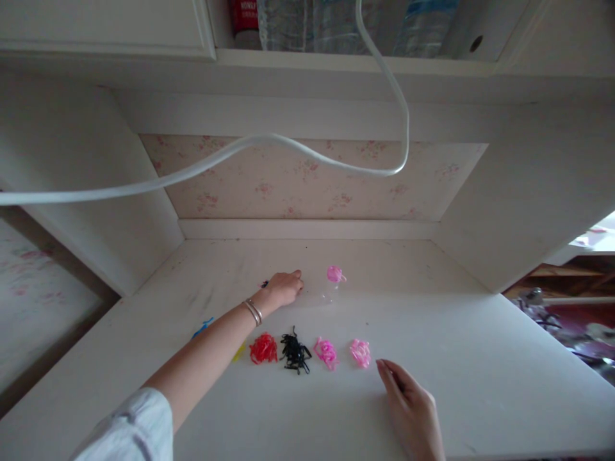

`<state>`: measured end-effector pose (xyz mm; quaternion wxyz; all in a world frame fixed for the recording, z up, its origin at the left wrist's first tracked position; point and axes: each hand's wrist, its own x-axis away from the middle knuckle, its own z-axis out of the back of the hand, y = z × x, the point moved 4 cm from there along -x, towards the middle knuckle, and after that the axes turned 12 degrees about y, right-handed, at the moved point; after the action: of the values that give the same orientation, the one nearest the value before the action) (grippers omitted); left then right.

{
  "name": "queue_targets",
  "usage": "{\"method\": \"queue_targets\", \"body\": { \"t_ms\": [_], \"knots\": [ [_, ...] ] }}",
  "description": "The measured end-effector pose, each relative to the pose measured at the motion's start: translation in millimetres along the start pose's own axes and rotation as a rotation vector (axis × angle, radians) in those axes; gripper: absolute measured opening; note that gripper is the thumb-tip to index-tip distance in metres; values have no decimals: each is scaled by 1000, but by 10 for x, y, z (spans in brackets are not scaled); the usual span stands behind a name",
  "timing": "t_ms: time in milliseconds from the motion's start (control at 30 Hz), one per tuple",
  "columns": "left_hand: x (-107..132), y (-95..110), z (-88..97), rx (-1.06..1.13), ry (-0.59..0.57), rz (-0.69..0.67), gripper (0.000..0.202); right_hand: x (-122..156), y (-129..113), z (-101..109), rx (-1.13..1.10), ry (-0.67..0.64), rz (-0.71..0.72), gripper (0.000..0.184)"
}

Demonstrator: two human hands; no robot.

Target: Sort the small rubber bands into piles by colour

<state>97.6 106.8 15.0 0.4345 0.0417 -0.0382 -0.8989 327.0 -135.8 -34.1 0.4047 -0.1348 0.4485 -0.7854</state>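
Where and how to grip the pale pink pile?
I'd pinch the bunched middle of the pale pink pile from above, slightly right. It lies low, with loose strands at its edges; the right hand is on that side, and the brighter pink pile sits left.

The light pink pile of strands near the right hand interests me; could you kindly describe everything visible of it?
The light pink pile of thin, glossy strands is a loose, roughly round tangle with paler glints. The strands look like soft plastic or rubber. It lies on the white, flat tabletop, at the right end of the row, set apart from the brighter pink tangled pile to its left. The bare right hand is close on its right, seemingly without touching it.
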Motion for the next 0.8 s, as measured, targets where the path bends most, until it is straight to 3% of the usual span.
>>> {"method": "queue_targets", "body": {
  "t_ms": [233,467,633,800],
  "knots": [
    [29,62,5,143,79,95,18,-1,53,-12,-11,-1,8,48],
    [106,-46,298,449,250,254,26,9,81,-19,-33,6,-35,50],
    [482,-198,514,667,270,356,39,12,98,-4,-47,-11,-90,50],
    [1015,-400,617,708,252,462,47,14,161,-8,-38,-24,-105,50]
  ]
}}
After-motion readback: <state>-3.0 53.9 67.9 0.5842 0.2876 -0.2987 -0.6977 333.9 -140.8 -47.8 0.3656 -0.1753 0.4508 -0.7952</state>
